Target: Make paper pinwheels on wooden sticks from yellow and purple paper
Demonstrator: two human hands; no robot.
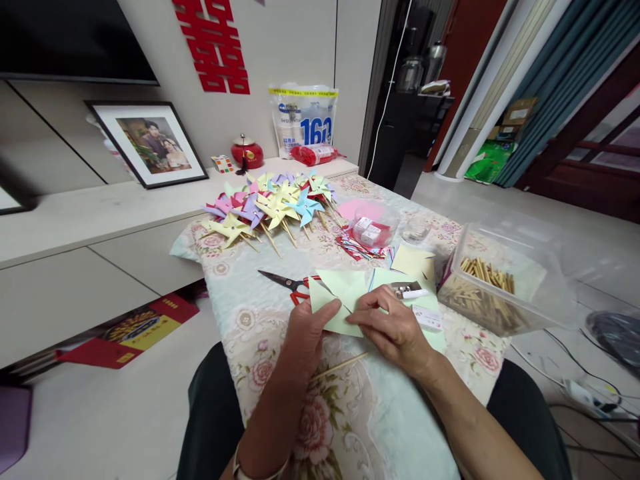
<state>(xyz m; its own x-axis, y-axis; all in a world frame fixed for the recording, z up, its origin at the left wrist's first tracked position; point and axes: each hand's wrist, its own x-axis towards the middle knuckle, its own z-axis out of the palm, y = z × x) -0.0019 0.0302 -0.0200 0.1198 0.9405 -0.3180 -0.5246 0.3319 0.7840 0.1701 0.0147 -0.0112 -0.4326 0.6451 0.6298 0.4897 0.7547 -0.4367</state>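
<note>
Clearly biggest is the low white cabinet (50,237), which runs along the far side of the table and off to its left. Next comes the table (400,427) itself, covered with a pale flowered cloth. At the table's right edge stands a clear plastic box (530,307) holding many short wooden sticks (487,277). Over the table's far left part lies a heap of paper pinwheels (277,207) in yellow, lilac, pink, red and blue, their stems pointing toward the table's near side.

Both hands are above the middle of the table, on one green paper square (355,283) with slits cut in it. The left hand (313,327) presses its thumb flat on the upper face; its other fingers are hidden beneath, so I cannot tell how they lie. The right hand (395,327) pinches the square between thumb and forefinger near a slit, its remaining fingers bent close together.

Stacked green sheets (440,338) rest right of the table's middle, and red-handled scissors (287,283) lie left of it, blades toward the table's left edge. On the sheets sits a small white carton (427,318). Thinnest is one wooden stick (345,365), lying in the table's near half.
</note>
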